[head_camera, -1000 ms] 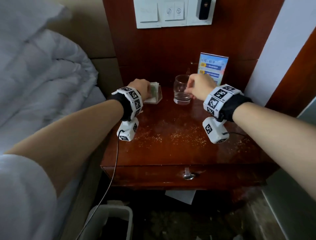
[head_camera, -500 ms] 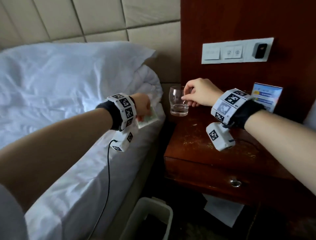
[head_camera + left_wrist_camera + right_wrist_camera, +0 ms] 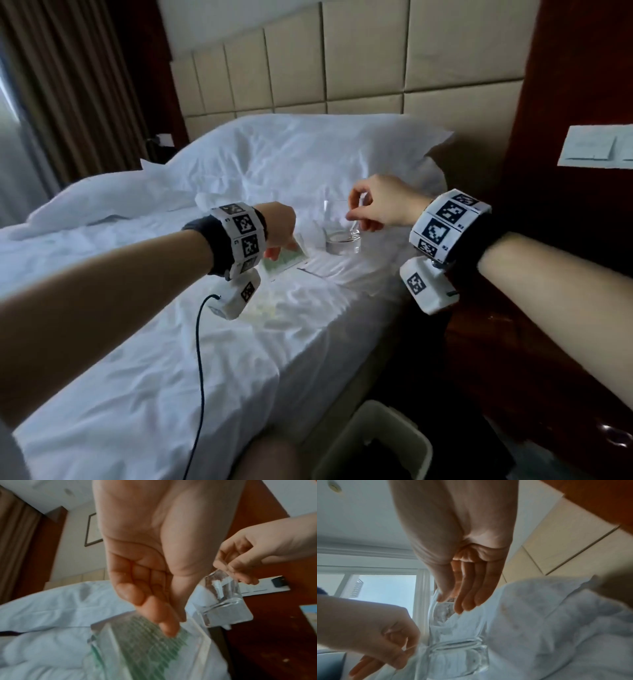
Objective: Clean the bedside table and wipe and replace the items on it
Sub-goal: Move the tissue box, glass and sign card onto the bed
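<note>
A clear drinking glass (image 3: 342, 234) with a little water hangs upright just over the white bed (image 3: 137, 342); I cannot tell if its base touches the sheet. My right hand (image 3: 356, 214) pinches its rim from above, also seen in the right wrist view, right hand (image 3: 457, 601) on glass (image 3: 458, 655). My left hand (image 3: 279, 250) holds a clear acrylic card holder (image 3: 286, 261) with a green-printed card, low over the sheet left of the glass. The left wrist view shows my fingers (image 3: 164, 623) on the holder (image 3: 145, 653). The dark wooden bedside table (image 3: 496, 359) lies at the right.
A white pillow (image 3: 308, 147) and padded headboard (image 3: 376, 68) lie behind the hands. A white waste bin (image 3: 373, 452) stands on the floor between bed and table. A switch panel (image 3: 596, 147) is on the wood wall. A black cable (image 3: 200, 359) hangs from my left wrist.
Both hands have lifted the glass and the card holder off the bedside table and carried them left over the bed. The view has turned left with them.
</note>
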`<state>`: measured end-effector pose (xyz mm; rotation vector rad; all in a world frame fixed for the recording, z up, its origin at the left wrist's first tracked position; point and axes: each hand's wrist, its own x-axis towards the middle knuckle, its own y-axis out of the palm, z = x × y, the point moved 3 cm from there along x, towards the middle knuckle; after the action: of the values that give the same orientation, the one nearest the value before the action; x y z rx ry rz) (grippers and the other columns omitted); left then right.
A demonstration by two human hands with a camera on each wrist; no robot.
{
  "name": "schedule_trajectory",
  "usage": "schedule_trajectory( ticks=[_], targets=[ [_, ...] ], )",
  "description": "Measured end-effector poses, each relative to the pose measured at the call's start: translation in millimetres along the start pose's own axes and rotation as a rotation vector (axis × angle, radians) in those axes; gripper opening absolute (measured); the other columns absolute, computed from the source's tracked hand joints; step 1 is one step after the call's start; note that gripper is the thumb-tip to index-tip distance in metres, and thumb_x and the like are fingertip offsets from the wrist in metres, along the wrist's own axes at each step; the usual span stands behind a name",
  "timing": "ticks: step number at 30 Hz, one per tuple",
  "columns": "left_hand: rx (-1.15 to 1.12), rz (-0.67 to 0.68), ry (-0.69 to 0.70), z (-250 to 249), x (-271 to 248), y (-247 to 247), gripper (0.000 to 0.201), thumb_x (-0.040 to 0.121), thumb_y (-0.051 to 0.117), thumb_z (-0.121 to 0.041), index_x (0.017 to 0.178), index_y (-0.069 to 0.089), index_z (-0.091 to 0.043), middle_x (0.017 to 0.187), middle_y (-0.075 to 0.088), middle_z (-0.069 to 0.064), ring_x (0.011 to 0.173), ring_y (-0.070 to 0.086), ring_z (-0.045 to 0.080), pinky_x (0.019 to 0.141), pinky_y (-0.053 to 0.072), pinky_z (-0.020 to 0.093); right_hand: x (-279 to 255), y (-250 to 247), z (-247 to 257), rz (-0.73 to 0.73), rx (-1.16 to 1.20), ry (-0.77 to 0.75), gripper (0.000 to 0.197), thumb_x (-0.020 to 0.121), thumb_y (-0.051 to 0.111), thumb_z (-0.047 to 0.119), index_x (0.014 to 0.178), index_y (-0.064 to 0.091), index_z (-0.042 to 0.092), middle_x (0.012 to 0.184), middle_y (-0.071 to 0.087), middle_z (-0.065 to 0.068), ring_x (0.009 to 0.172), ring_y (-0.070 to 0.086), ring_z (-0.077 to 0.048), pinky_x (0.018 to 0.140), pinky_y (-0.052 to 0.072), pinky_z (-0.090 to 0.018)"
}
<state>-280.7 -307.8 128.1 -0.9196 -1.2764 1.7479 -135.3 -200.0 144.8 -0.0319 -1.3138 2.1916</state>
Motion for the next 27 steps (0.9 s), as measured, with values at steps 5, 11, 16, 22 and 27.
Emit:
schedule_trajectory(
  ticks=[5,11,16,22,27],
  targets=[
    [-0.001,0.038,-0.17,57.9,-13.9,42.4,0.036,0.088,0.053,-0.015,0.052,0.054,-0.012,0.03,0.05,-0.007,0.046,0.049,0.007,0.055,0.045,0.023,33.5,77.6,29.7,0.098,-0.02,-0.049,0.01,0.083,0.068,0.013,0.083,0.059,0.01,0.068,0.069,-0.009,0.053,0.061,-0.016,0.066,0.054,-0.03],
    [0.001,0.055,-0.316,100.7,-7.4,98.8,0.032,0.085,0.052,-0.011,0.054,0.045,-0.01,0.056,0.047,0.001,0.064,0.053,0.025,0.059,0.043,0.027,73.2,154.8,32.5,0.158,-0.103,-0.042,0.012,0.083,0.069,0.019,0.082,0.058,0.013,0.08,0.071,-0.01,0.069,0.063,-0.019,0.08,0.053,-0.03],
    [0.026,0.022,-0.355,118.6,10.5,127.8,0.029,0.091,0.044,-0.014,0.063,0.046,-0.007,0.062,0.044,0.001,0.073,0.053,0.025,0.064,0.04,0.028,103.5,194.9,23.5,0.178,-0.13,-0.035,0.013,0.083,0.069,0.019,0.088,0.06,0.012,0.097,0.07,-0.012,0.089,0.064,-0.025,0.086,0.05,-0.031],
    [-0.035,0.059,-0.311,116.8,26.2,135.2,0.019,0.086,0.052,-0.026,0.079,0.061,-0.011,0.084,0.059,0.007,0.077,0.059,0.028,0.064,0.043,0.028,112.2,202.3,15.7,0.226,-0.139,-0.051,0.014,0.084,0.068,0.02,0.092,0.059,0.013,0.107,0.067,-0.011,0.095,0.064,-0.026,0.086,0.05,-0.035],
    [-0.018,0.033,-0.33,112.4,24.3,120.9,0.037,0.087,0.06,-0.041,0.107,0.063,-0.01,0.105,0.065,0.008,0.095,0.062,0.027,0.072,0.048,0.032,102.7,180.4,17.2,0.211,-0.105,-0.058,0.041,0.087,0.064,0.026,0.125,0.053,0.016,0.123,0.062,-0.007,0.112,0.058,-0.023,0.094,0.042,-0.029]
  ],
)
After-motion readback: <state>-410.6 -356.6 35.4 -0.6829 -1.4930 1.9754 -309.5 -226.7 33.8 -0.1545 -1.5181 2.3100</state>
